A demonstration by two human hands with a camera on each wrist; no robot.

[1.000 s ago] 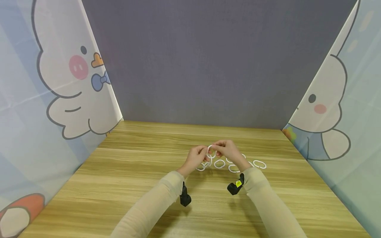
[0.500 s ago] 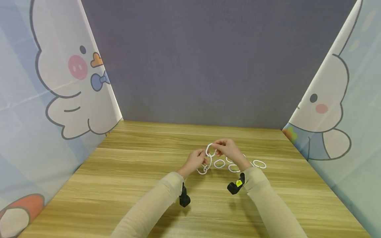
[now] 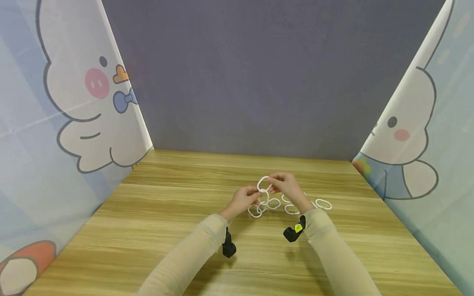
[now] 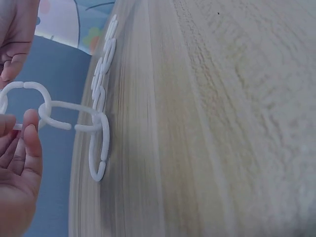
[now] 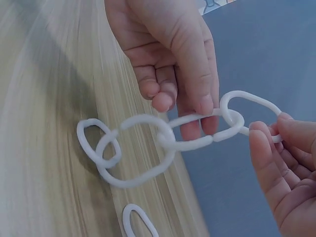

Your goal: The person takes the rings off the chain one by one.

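Wooden tabletop (image 3: 259, 263), dark grey panel (image 3: 274, 82) behind. Your left hand (image 3: 241, 200) pinches the second link of a white four-link chain (image 5: 168, 140); your right hand (image 3: 288, 187) pinches the end link, held above the surface. From your left fingers the chain slopes down, its far link resting on the wood. Loose white links (image 5: 125, 219) lie nearby.

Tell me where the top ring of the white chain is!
In the head view, the top ring is pinched by the right hand, above and right of the left hand, looped through the next ring.
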